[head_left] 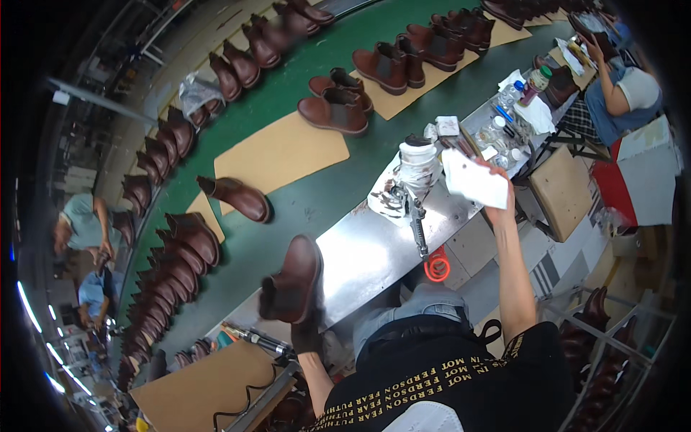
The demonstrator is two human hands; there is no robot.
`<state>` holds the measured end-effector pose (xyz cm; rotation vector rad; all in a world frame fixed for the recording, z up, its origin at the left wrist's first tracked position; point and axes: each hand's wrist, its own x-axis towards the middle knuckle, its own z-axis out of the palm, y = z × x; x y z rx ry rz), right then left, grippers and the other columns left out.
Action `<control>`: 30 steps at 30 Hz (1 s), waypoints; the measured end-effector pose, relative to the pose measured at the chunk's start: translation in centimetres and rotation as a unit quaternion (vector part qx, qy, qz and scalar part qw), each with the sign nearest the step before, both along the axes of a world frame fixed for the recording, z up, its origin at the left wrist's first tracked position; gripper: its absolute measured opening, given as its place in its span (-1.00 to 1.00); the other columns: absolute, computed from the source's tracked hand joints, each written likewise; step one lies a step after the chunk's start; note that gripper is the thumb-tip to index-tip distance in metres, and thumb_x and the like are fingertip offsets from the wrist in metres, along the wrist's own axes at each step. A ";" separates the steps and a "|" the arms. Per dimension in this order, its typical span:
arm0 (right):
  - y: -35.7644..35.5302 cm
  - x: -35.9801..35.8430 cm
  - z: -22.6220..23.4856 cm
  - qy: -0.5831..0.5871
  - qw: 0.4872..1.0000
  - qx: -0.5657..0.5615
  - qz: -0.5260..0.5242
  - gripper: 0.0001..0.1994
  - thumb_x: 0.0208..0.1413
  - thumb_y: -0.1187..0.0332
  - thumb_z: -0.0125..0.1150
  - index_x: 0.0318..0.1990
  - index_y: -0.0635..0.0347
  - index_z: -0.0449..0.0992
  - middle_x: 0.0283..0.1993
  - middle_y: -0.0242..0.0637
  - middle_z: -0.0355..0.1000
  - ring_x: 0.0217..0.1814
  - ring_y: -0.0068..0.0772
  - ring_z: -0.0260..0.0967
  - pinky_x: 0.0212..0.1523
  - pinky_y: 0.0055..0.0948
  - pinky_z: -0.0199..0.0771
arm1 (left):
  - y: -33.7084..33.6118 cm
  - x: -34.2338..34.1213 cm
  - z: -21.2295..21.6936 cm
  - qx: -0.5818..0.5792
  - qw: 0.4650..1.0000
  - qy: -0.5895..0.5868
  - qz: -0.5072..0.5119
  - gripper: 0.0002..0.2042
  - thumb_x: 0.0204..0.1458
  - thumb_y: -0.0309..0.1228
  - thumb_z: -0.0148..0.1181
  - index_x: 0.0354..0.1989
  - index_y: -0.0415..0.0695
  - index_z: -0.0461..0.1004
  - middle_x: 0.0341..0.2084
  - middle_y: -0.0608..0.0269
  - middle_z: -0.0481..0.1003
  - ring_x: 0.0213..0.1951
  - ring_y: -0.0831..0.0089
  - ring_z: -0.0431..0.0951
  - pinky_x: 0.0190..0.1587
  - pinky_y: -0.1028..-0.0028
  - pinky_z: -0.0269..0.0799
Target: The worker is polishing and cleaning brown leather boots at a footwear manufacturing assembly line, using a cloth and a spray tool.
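A brown ankle boot (296,270) with dark elastic side panels is held up by my left hand (307,337), over the near edge of the metal bench. That hand looks dark, as if gloved, and is partly hidden behind the boot. My right hand (502,193) grips a flat white pad (471,178), perhaps folded cloth or paper, out over the bench's right part. Beside the pad stands a white wrapped container (419,167) with brown stains. A stained white cloth (386,196) lies against it, and a dark tool (417,227) hangs down in front.
Brown boots (335,109) stand on cardboard sheets (284,155) along the green surface (169,234). Rows of boots (176,259) line the left. Bottles (515,93) crowd the bench's right end near a seated person (622,93). A heat-gun-like tool (255,337) lies by a cardboard box (209,385).
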<state>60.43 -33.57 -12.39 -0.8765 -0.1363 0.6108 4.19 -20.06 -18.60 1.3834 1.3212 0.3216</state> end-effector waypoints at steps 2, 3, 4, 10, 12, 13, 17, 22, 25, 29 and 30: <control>-1.5 -0.5 -1.0 0.095 0.990 0.105 -0.005 -0.93 0.06 0.40 -0.02 -0.30 0.12 0.34 -0.21 -0.27 0.29 -0.23 -0.32 0.32 -0.19 -0.40 0.41 | -0.6 -0.6 -0.8 -0.014 0.998 -0.040 -0.036 -0.53 0.11 -0.31 -0.11 0.19 -0.25 0.17 0.19 -0.02 0.18 0.17 0.23 0.24 0.18 0.27 0.15; -2.7 -0.2 -1.8 0.118 0.985 0.118 -0.043 -0.93 0.08 0.38 -0.04 -0.30 0.12 0.32 -0.24 -0.27 0.25 -0.32 -0.35 0.29 -0.33 -0.44 0.41 | -0.9 0.2 -0.1 -0.012 0.999 0.002 -0.032 -0.55 0.10 -0.33 -0.09 0.16 -0.24 0.19 0.14 0.01 0.21 0.11 0.25 0.27 0.12 0.28 0.18; -4.9 2.1 -3.1 0.144 0.933 0.305 0.125 -0.92 0.13 0.38 -0.10 -0.31 0.13 0.32 -0.30 -0.28 0.21 -0.45 -0.45 0.16 -0.55 -0.55 0.23 | -1.2 1.0 0.5 -0.010 0.999 0.043 -0.027 -0.57 0.09 -0.35 -0.07 0.14 -0.24 0.21 0.09 0.04 0.25 0.05 0.27 0.30 0.07 0.30 0.22; -7.6 7.0 1.1 0.052 0.998 -0.007 -0.025 -0.57 0.19 0.31 -0.11 0.22 0.14 0.16 -0.46 -0.34 0.29 -0.54 -0.65 0.16 -0.57 -0.71 0.18 | -3.3 5.1 6.1 0.018 0.959 0.282 0.036 -0.67 0.00 -0.48 0.04 0.00 -0.19 0.33 -0.21 0.20 0.45 -0.31 0.39 0.47 -0.26 0.39 0.40; -4.5 9.5 1.1 -0.038 0.997 -0.054 -0.051 -0.58 0.18 0.36 -0.10 0.20 0.20 0.18 -0.42 -0.30 0.38 -0.53 -0.63 0.23 -0.57 -0.67 0.24 | -2.0 3.8 6.9 0.139 0.940 0.133 0.281 -0.75 -0.04 -0.54 -0.01 -0.14 -0.24 0.37 -0.40 0.28 0.43 -0.39 0.48 0.41 -0.35 0.47 0.37; -0.3 9.0 2.0 -0.107 0.982 -0.133 -0.075 -0.58 0.17 0.38 -0.08 0.19 0.24 0.18 -0.40 -0.27 0.41 -0.52 -0.61 0.26 -0.58 -0.65 0.25 | -1.4 2.5 8.5 0.213 0.921 0.102 0.310 -0.79 -0.07 -0.57 -0.04 -0.22 -0.25 0.38 -0.44 0.25 0.42 -0.39 0.48 0.40 -0.35 0.47 0.38; 6.9 16.5 -5.6 -0.328 0.852 -0.385 -0.132 -0.78 0.04 0.45 0.03 -0.16 0.33 0.40 -0.49 -0.15 0.43 -0.49 -0.40 0.33 -0.53 -0.41 0.32 | 0.2 4.0 13.7 0.287 0.935 0.059 0.199 -0.87 -0.15 -0.57 -0.02 -0.43 -0.30 0.44 -0.52 0.20 0.44 -0.46 0.51 0.42 -0.38 0.47 0.39; 0.6 16.7 -10.7 -0.077 0.951 -0.261 -0.149 -0.64 0.02 0.55 0.02 0.03 0.15 0.36 -0.18 -0.23 0.40 -0.35 -0.35 0.36 -0.37 -0.34 0.53 | 1.8 7.8 12.1 0.063 0.973 0.213 -0.065 -0.57 0.12 -0.07 -0.13 -0.17 -0.24 0.40 -0.33 0.01 0.50 -0.27 0.15 0.48 -0.14 0.27 0.32; 3.2 7.9 -7.7 -0.457 0.834 -0.267 -0.155 -0.54 0.11 0.32 -0.14 0.18 0.26 0.18 0.14 -0.03 0.23 0.21 -0.09 0.16 0.21 -0.18 0.09 | 1.2 9.3 13.3 0.018 0.996 0.062 0.058 -0.57 0.14 -0.07 -0.13 -0.02 -0.19 0.32 -0.20 0.07 0.44 -0.26 0.31 0.46 -0.11 0.36 0.34; 4.4 5.7 -5.6 -0.623 0.697 -0.328 -0.135 -0.52 0.22 0.19 -0.29 0.21 0.29 0.14 0.11 -0.01 0.28 0.19 -0.06 0.18 0.18 -0.21 0.10 | 3.4 10.1 10.5 -0.215 0.944 -0.163 0.189 -0.44 0.09 0.08 -0.08 0.07 -0.15 0.29 -0.17 0.19 0.39 -0.18 0.46 0.40 -0.08 0.49 0.29; 4.6 6.9 -5.4 -0.627 0.695 -0.328 -0.130 -0.52 0.22 0.19 -0.29 0.21 0.29 0.14 0.11 -0.01 0.28 0.19 -0.06 0.18 0.18 -0.21 0.10 | 3.7 10.3 10.2 -0.212 0.952 -0.114 0.186 -0.38 0.07 0.14 -0.07 0.10 -0.15 0.27 -0.15 0.22 0.38 -0.18 0.49 0.38 -0.08 0.51 0.28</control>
